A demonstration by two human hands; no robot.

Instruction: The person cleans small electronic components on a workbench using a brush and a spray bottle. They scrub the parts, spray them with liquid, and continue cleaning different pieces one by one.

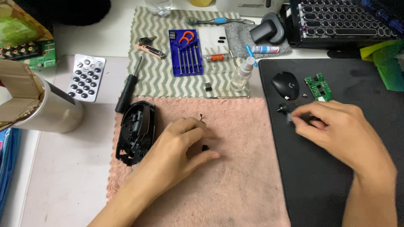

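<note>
My left hand point(181, 147) rests on the pink towel point(235, 189), fingers curled around a small black part point(205, 147) that lies between thumb and forefinger. Just left of it lies a black mouse bottom shell point(135, 131), open side up. My right hand point(332, 126) hovers over the black mat point(320, 189) and pinches a small grey-black piece point(291, 117), blurred. Beyond it lie a black mouse top cover point(285, 84), a green circuit board point(318, 87) and a small black wheel part point(280, 108).
A blue case of precision screwdrivers point(185, 54) and a spray bottle point(243, 75) sit on the zigzag cloth point(147, 80). A black screwdriver point(128, 86), a remote keypad point(86, 77), a white cup point(54, 109) and a keyboard point(345, 19) stand around.
</note>
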